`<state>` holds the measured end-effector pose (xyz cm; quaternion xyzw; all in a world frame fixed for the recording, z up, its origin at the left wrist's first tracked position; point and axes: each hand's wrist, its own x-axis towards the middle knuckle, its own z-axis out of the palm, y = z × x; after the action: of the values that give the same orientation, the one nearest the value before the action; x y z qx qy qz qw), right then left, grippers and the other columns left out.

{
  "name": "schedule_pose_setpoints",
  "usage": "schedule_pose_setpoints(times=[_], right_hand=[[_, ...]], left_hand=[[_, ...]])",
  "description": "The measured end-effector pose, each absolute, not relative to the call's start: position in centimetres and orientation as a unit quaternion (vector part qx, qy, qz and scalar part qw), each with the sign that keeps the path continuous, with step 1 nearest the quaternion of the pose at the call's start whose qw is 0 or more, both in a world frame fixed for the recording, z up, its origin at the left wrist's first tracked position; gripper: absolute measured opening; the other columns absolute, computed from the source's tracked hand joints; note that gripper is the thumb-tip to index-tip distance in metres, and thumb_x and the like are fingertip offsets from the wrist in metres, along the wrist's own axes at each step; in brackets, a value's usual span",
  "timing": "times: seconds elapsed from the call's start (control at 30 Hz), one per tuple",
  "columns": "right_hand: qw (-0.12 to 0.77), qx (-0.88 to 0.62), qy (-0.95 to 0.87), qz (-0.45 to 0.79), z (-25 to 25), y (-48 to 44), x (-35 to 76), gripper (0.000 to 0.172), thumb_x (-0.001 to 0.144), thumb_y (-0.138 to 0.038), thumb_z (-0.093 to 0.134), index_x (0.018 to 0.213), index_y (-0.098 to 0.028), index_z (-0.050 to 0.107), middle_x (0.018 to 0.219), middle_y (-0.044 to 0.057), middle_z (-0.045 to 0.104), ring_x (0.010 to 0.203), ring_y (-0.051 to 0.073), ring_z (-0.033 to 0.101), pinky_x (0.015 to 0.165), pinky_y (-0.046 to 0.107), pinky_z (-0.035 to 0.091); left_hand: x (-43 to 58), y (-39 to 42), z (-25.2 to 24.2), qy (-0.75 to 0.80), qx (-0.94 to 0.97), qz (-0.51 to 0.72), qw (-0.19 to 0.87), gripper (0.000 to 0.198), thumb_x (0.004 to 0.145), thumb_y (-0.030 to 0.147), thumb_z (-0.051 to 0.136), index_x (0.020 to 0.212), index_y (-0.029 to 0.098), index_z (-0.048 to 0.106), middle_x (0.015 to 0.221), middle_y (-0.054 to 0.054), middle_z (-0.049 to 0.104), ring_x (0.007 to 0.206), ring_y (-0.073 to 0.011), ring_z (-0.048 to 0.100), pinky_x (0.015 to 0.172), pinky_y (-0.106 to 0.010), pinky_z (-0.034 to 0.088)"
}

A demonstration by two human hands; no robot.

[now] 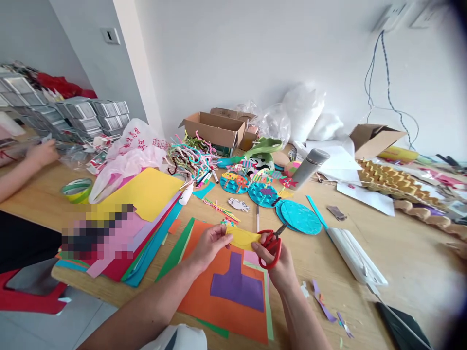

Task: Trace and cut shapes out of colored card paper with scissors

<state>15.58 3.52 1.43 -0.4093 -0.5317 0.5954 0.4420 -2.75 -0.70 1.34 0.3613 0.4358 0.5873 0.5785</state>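
Observation:
Between my two hands is a small piece of yellow paper with a curved line drawn on it. My left hand pinches its left end between thumb and fingers. My right hand has the red-handled scissors looped on its fingers, blades pointing up and away, while its thumb and finger touch the paper's right end. Beneath my hands lie an orange sheet and a purple cut piece. Just beyond is a white fish-shaped cutout.
Stacked coloured sheets lie left, beside green-yellow tape. Blue discs with paper fish and a grey bottle stand ahead. A white power strip and purple scraps are right. Another person's hand is far left.

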Motion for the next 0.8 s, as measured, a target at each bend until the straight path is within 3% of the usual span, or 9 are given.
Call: schedule_pose_setpoints(times=[0.13, 0.23, 0.4, 0.63, 0.8], right_hand=[[0.506, -0.422, -0.498, 0.564, 1.7, 4.3, 16.9, 0.028, 0.066, -0.031, 0.077, 0.076, -0.021, 0.052, 0.064, -0.005, 0.048, 0.057, 0.011, 0.043, 0.052, 0.023, 0.035], [0.546, -0.422, -0.466, 0.555, 2.0, 5.1, 17.9, 0.027, 0.066, -0.028, 0.077, 0.076, -0.021, 0.052, 0.068, -0.005, 0.048, 0.058, 0.010, 0.044, 0.053, 0.024, 0.036], [0.593, -0.397, -0.426, 0.556, 1.9, 6.1, 18.7, 0.027, 0.063, -0.026, 0.078, 0.072, -0.020, 0.053, 0.070, -0.005, 0.048, 0.058, 0.009, 0.045, 0.053, 0.024, 0.036], [0.591, -0.400, -0.432, 0.551, 1.5, 6.3, 18.6, 0.027, 0.063, -0.026, 0.077, 0.073, -0.020, 0.053, 0.069, -0.004, 0.050, 0.055, 0.009, 0.046, 0.051, 0.023, 0.036], [0.580, -0.390, -0.445, 0.561, 1.4, 6.3, 18.7, 0.027, 0.063, -0.026, 0.077, 0.073, -0.020, 0.053, 0.071, -0.004, 0.049, 0.057, 0.009, 0.045, 0.051, 0.023, 0.037]], left_hand=[[-3.0, -0.7, 1.5, 0.455, 0.343, 0.595, 0.567, 0.030, 0.071, 0.039, 0.070, 0.086, 0.015, 0.065, 0.084, -0.005, 0.062, 0.073, -0.0129, 0.054, 0.071, -0.026, 0.043], [-3.3, -0.6, 0.9, 0.485, 0.347, 0.583, 0.552, 0.027, 0.063, 0.025, 0.075, 0.088, 0.016, 0.067, 0.086, -0.003, 0.060, 0.078, -0.0121, 0.052, 0.074, -0.024, 0.042], [-4.0, -0.3, 0.4, 0.540, 0.350, 0.565, 0.517, 0.030, 0.056, 0.006, 0.065, 0.083, 0.017, 0.069, 0.070, 0.003, 0.053, 0.066, -0.0082, 0.047, 0.068, -0.021, 0.040], [-3.9, -0.5, 1.2, 0.526, 0.322, 0.557, 0.556, 0.032, 0.048, 0.016, 0.082, 0.077, 0.015, 0.067, 0.079, -0.002, 0.063, 0.076, -0.0124, 0.055, 0.074, -0.026, 0.046], [-3.9, -0.6, 0.9, 0.528, 0.338, 0.536, 0.565, 0.036, 0.049, 0.024, 0.085, 0.079, 0.015, 0.067, 0.084, -0.002, 0.065, 0.072, -0.0112, 0.057, 0.072, -0.025, 0.047]])
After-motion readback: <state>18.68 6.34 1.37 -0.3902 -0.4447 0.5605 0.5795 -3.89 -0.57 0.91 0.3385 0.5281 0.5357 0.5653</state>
